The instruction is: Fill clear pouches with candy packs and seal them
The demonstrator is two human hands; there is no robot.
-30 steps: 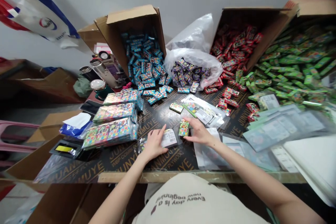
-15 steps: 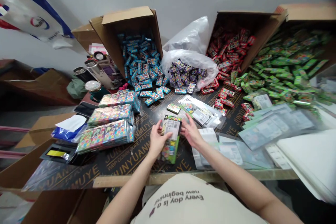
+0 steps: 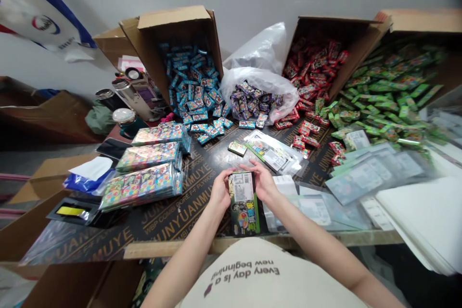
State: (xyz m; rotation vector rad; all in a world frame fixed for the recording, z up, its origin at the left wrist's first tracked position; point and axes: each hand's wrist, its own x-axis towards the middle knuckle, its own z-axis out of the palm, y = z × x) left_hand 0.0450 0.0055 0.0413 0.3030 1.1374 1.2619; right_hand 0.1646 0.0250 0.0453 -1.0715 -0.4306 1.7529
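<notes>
Between my two hands a flat black-and-green printed packaging bag [image 3: 245, 211] lies near the table's front edge, a pale label panel with a barcode at its far end. My left hand [image 3: 221, 190] has its fingers closed on the left side of that far end. From the right, my right hand [image 3: 263, 182] grips the same end, its fingertips curled over the top edge. What may be inside the bag is hidden. Just beyond my fingers lies a small pale-topped box [image 3: 237, 148], and beside it a clear-edged printed bag [image 3: 270, 153].
Packed sets [image 3: 144, 183] are stacked on the left, near flasks [image 3: 126, 120]. Cartons of small blue packets [image 3: 197, 86], red packets [image 3: 317, 72] and green packets [image 3: 390, 101] line the back, with purple packets [image 3: 252, 98] in a plastic bag. Flat bags [image 3: 368, 173] spread at right.
The bag has turned from slanted to nearly straight and now lies flatter. My right hand has come in to grip its far end, and my left hand has shifted to its side.
</notes>
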